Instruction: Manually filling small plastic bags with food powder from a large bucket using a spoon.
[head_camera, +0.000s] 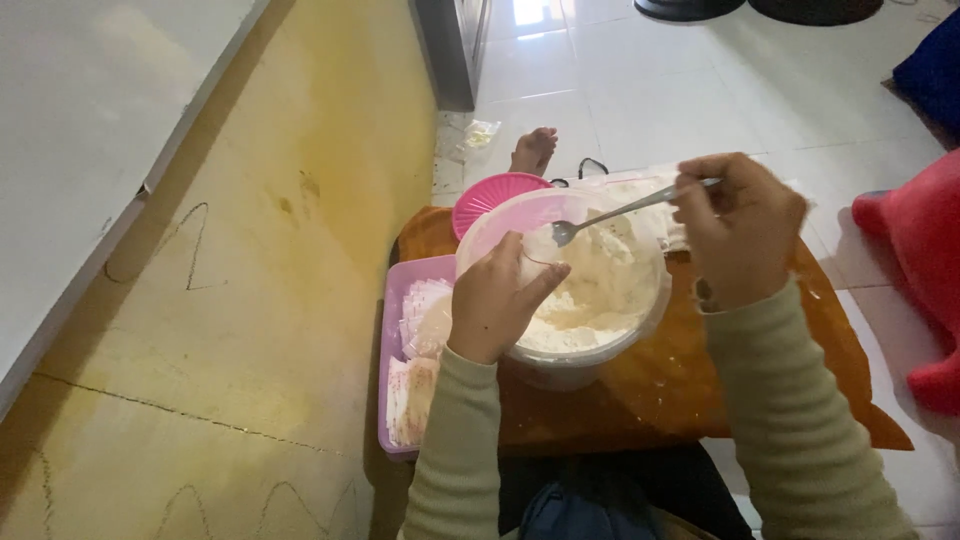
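The left hand (495, 300) grips the rim of the round translucent plastic tub of white dough (590, 290) at 9 o'clock; the right hand (738, 232) pinches a metal spoon (620, 212) (bowl over the dough). A pink ribbed lid (485, 195) sits at 11 o'clock, a lilac tray (392, 330) at 9, on the low orange table (700, 380) beside a yellow wall (280, 250).

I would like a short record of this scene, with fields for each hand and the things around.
left hand: left hand grips the rim of the clear plastic tub
right hand: right hand holds a metal spoon
tub contents: white creamy mass
beside tub: pink plastic tray, round pink lid
surface: low orange table
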